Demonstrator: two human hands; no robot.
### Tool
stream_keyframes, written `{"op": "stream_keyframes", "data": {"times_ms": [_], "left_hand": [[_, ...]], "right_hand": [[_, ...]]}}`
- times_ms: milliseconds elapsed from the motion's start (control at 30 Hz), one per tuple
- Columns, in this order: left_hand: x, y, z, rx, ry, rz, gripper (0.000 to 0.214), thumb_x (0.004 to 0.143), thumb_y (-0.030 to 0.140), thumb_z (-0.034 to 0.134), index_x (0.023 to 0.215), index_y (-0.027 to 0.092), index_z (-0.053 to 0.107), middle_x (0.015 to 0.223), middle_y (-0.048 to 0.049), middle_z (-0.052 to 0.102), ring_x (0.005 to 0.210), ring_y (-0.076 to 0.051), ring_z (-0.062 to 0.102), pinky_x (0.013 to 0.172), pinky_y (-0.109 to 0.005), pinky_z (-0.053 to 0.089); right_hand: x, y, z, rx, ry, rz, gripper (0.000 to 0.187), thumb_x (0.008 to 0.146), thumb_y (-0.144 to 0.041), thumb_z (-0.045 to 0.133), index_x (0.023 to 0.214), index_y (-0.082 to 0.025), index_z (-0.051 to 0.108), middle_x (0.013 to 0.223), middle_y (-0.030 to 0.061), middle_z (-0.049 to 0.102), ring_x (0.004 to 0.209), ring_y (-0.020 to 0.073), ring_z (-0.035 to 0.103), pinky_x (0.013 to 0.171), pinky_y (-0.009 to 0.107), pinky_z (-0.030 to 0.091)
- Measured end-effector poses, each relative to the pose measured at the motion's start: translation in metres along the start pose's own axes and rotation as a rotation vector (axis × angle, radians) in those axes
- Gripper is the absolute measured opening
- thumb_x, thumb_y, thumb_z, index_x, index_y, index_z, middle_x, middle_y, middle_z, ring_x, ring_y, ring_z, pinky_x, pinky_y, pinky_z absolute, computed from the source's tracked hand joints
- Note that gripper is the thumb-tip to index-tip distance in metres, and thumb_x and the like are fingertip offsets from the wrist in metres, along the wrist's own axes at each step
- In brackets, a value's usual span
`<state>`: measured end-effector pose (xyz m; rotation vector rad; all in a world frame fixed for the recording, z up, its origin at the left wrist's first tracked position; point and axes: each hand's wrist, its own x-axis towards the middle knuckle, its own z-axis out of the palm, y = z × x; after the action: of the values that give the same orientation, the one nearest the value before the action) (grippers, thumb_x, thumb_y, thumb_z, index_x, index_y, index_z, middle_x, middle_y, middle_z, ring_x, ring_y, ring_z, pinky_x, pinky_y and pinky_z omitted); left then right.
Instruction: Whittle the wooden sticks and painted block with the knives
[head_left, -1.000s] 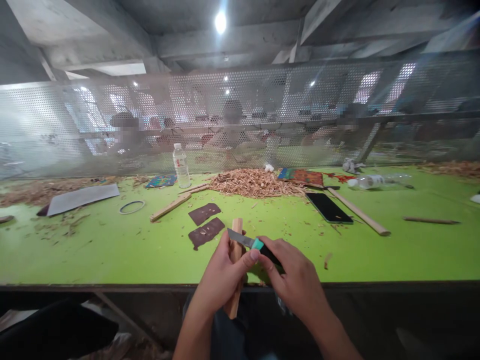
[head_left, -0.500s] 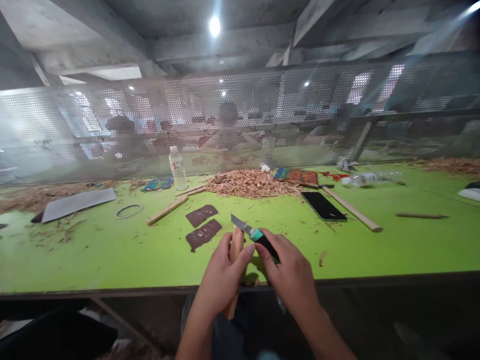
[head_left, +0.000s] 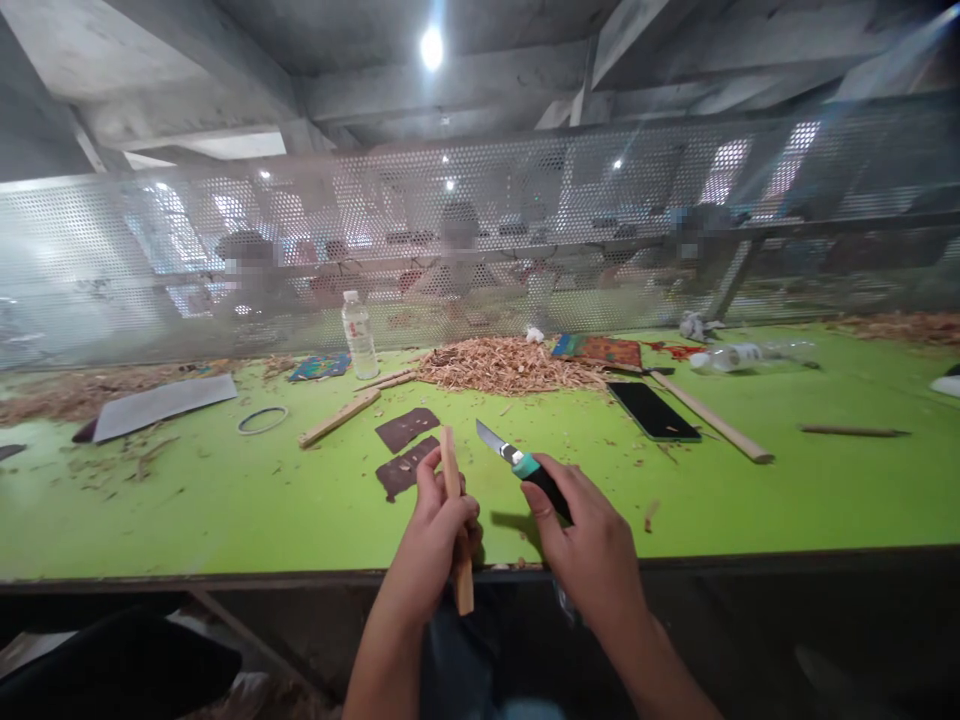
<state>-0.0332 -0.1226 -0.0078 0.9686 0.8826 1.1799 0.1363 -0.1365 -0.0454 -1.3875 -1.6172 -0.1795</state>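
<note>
My left hand [head_left: 435, 535] is closed around a narrow strip of light wood [head_left: 450, 465], held tilted upright over the table's front edge. In my right hand [head_left: 592, 530] is a knife [head_left: 531, 470] with a black and teal handle. Its blade points up and to the left, apart from the wood. Two pieces of dark brown sandpaper-like sheet [head_left: 407, 429] lie just beyond my left hand. A second wooden piece [head_left: 339, 418] rests to their left.
A heap of wood shavings [head_left: 510, 365] lies at the back of the green table [head_left: 225, 520]. Around it are a water bottle [head_left: 360, 338], a phone [head_left: 652, 411], a long wooden-handled tool [head_left: 712, 418] and a pencil-like stick [head_left: 853, 431]. Behind a perforated screen [head_left: 360, 200] sit several people.
The knife has come away from the wood, moving slightly right. My left hand has turned the wood strip more upright and shifted it left. My right thumb has left the wood.
</note>
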Motion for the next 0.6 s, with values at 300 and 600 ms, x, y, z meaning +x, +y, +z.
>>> {"op": "stream_keyframes", "data": {"times_ms": [300, 600], "left_hand": [[-0.0009, 0.0017, 0.0005, 0.11, -0.066, 0.03, 0.072, 0.096, 0.046, 0.061, 0.158, 0.034, 0.026, 0.099, -0.0014, 0.056, 0.073, -0.015, 0.065, 0.048, -0.022, 0.053], [-0.0014, -0.0005, -0.0062, 0.146, -0.087, -0.013, 0.074, 0.093, 0.038, 0.063, 0.157, 0.031, 0.027, 0.081, 0.0052, 0.051, 0.055, -0.008, 0.05, 0.045, -0.016, 0.044]], "right_hand": [[-0.0004, -0.0037, -0.0037, 0.009, -0.031, 0.017, 0.035, 0.106, -0.045, 0.049, 0.125, -0.02, 0.064, 0.105, 0.0093, 0.073, 0.096, 0.027, 0.069, 0.08, 0.035, 0.049], [-0.0008, -0.0003, -0.0008, -0.006, -0.016, -0.009, 0.036, 0.106, -0.047, 0.047, 0.124, -0.021, 0.064, 0.102, 0.0093, 0.074, 0.093, 0.0262, 0.07, 0.077, 0.035, 0.05]]}}
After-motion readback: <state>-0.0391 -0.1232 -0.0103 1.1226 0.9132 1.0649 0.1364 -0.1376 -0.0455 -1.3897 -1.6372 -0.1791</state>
